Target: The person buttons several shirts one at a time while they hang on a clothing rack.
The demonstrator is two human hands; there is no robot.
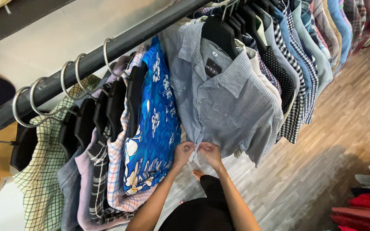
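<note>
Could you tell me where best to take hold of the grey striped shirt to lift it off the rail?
Probably by its black hanger at the shoulders, coming from the front. The grey striped shirt hangs facing outward with its collar exposed, while both hands, left hand and right hand, only pinch the loose bottom hem.

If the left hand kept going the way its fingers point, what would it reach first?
The left hand points up into the front placket of the blue-striped shirt, which it already pinches near the hem; the fabric comes first, though depth is unclear.

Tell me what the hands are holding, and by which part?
Both the left hand and right hand pinch the striped shirt at its lower front edge.
</note>
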